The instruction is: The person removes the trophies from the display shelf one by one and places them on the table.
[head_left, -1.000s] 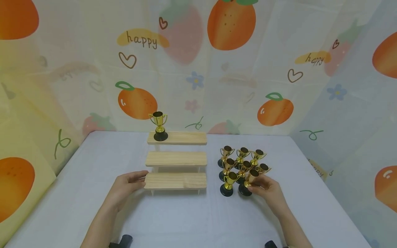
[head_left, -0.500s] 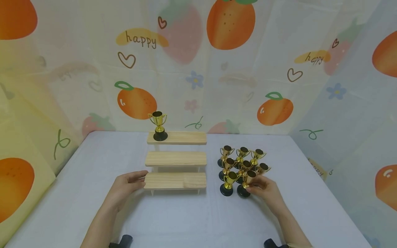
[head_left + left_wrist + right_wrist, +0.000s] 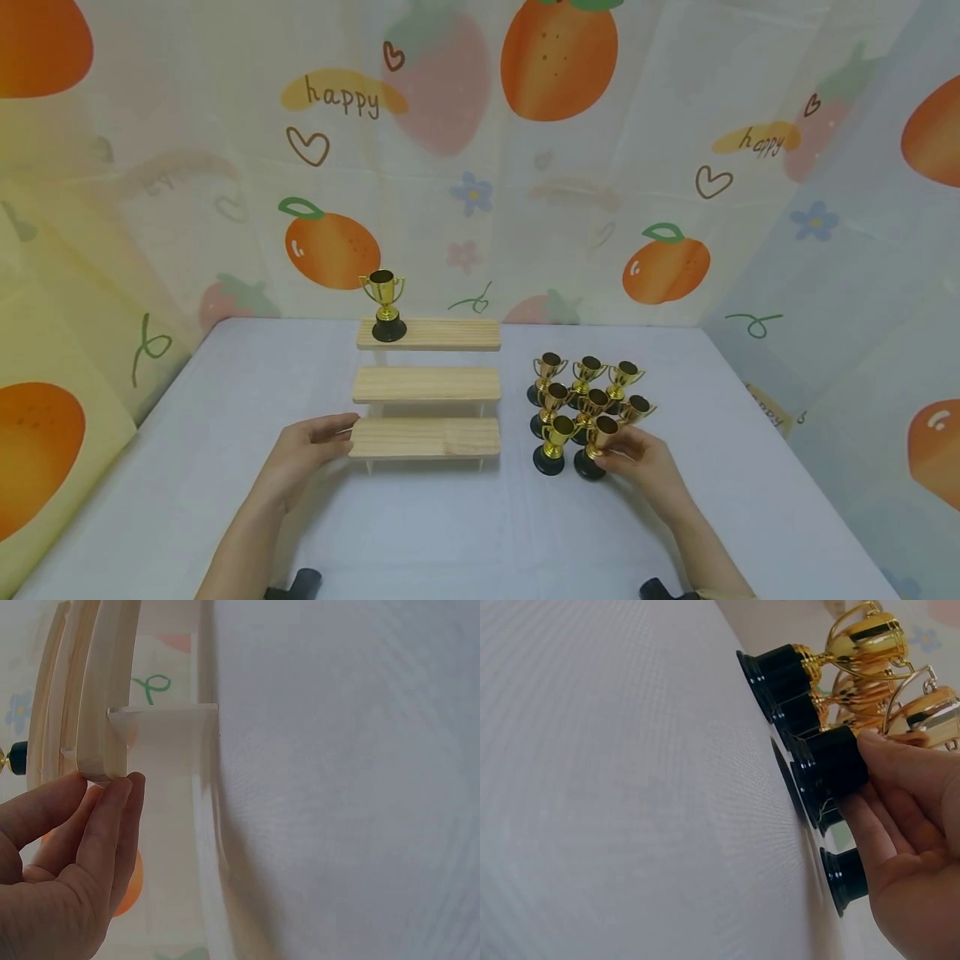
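Observation:
A three-step wooden display shelf (image 3: pixel 425 437) stands left of the middle on the white table. My left hand (image 3: pixel 307 450) pinches the left end of its lowest board (image 3: pixel 101 742), thumb on top and fingertips underneath. My right hand (image 3: pixel 647 460) holds a small gold trophy cup (image 3: pixel 590 467) with a black base, at the front of a group. In the right wrist view thumb and fingers grip that trophy's base (image 3: pixel 829 765) at its top, its bottom close to the tabletop. One gold trophy (image 3: pixel 387 308) stands upright at the left end of the top board.
Several more gold trophies (image 3: pixel 553 446) stand close together right of the shelf, near my right hand. Clear supports (image 3: pixel 165 724) hold up the boards. A fruit-printed cloth (image 3: pixel 465 183) hangs behind the white table (image 3: pixel 450 533).
My right hand and the trophy in it have shifted slightly left and nearer to me, mostly in the first half second. The left hand and shelf have stayed in place.

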Available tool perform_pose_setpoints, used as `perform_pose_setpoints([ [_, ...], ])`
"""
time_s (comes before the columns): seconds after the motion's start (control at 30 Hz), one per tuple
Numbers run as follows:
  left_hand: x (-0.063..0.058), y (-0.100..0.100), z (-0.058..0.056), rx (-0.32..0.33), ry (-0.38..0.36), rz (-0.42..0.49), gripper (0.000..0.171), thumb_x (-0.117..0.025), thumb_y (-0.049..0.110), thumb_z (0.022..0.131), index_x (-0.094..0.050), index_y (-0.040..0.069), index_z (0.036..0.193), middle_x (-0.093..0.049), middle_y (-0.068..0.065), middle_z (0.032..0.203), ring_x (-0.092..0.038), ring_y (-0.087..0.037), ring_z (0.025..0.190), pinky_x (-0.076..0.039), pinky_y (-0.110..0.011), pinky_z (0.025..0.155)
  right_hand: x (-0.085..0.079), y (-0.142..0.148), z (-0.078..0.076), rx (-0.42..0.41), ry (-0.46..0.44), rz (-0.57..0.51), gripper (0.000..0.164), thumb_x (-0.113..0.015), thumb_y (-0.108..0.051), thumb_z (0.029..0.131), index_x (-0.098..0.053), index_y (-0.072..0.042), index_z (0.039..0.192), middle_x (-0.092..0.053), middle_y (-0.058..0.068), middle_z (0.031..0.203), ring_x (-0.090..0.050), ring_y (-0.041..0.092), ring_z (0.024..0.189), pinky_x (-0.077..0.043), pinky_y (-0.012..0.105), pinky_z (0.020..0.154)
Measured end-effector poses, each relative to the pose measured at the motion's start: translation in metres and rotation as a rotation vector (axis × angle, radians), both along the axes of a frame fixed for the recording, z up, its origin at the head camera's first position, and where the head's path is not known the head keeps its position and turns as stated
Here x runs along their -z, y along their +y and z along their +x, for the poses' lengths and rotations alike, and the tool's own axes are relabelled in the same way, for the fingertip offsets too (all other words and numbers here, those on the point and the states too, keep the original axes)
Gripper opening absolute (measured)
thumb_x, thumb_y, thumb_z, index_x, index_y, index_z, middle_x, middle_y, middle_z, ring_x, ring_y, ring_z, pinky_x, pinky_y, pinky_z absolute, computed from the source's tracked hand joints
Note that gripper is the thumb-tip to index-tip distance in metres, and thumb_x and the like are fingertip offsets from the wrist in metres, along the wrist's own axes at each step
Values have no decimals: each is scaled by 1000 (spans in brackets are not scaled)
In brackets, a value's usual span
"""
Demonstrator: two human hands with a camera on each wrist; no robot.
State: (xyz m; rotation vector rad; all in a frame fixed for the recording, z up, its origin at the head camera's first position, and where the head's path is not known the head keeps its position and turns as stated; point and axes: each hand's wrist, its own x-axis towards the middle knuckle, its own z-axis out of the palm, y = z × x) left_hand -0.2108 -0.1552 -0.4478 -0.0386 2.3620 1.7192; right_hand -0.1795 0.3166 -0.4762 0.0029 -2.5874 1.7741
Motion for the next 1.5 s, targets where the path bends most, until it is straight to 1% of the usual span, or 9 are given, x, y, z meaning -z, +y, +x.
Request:
perform_pose_setpoints([
  [0.23, 1, 0, -1, -2, 1, 4, 50, -62, 6, 92, -51, -5, 139, -54, -26, 143, -57, -34, 131, -54, -17, 92, 1, -1, 0, 0, -17, 36, 33, -78, -7, 78, -64, 3, 106, -70, 22, 114, -66, -4, 96, -54, 14, 88],
  [0.43, 0, 1, -1, -4, 2, -12, 49, -62, 7, 92, -52, -5, 139, -55, -26, 142, -58, -35, 130, -55, -20, 94, 1, -2, -1, 18, -48, 30, 32, -78, -6, 79, -63, 5, 105, -70, 19, 112, -67, -2, 94, -56, 15, 86],
  [0.57, 0, 0, -1, 0, 2, -6, 49, -62, 7, 92, -51, -5, 139, -55, -25, 142, -58, -34, 130, -54, -18, 93, 1, -2, -1, 32, -65, 15, 34, -78, -5, 78, -63, 5, 107, -71, 17, 113, -66, -2, 94, -57, 17, 85],
  [0.73, -1, 0, -1, 1, 6, 1, 49, -62, 7, 93, -51, -5, 139, -56, -25, 142, -58, -34, 130, -53, -16, 91, 1, -3, -1, 31, -67, 8, 36, -78, -4, 78, -63, 5, 109, -70, 19, 115, -66, -3, 96, -57, 17, 86],
  [0.93, 0, 1, 0, -7, 4, -8, 49, -62, 7, 92, -52, -6, 138, -55, -26, 141, -58, -35, 129, -55, -20, 93, 1, -3, -1, 34, -64, 36, 35, -79, -7, 78, -64, 4, 109, -71, 19, 116, -65, -3, 97, -56, 16, 86],
  [1.2, 1, 0, 1, -2, 6, 8, 49, -62, 6, 92, -51, -6, 139, -55, -26, 142, -58, -35, 130, -55, -19, 94, -5, -3, 2, 33, -91, -8, 40, -81, -10, 77, -60, 5, 108, -70, 21, 116, -68, 2, 99, -58, 18, 86],
  [1.37, 1, 0, 1, -5, 0, 14, 49, -62, 5, 92, -51, -5, 139, -54, -25, 143, -58, -34, 131, -54, -17, 93, -12, -4, 2, 63, -107, 4, 60, -81, -13, 78, -54, 3, 129, -65, 22, 126, -67, 16, 110, -57, 19, 89],
  [1.43, 1, 1, 1, -5, -2, 17, 49, -62, 5, 92, -51, -5, 139, -54, -25, 143, -58, -33, 130, -54, -16, 92, -15, -4, 3, 64, -96, 9, 68, -82, -14, 78, -51, -1, 137, -66, 18, 125, -66, 15, 110, -57, 19, 90],
  [1.5, 1, 1, 1, -6, -2, 17, 49, -62, 5, 92, -51, -5, 139, -54, -25, 143, -58, -33, 130, -53, -16, 92, -17, -3, 4, 59, -73, 11, 67, -82, -16, 78, -53, -3, 137, -68, 11, 122, -67, 12, 108, -57, 19, 89],
])
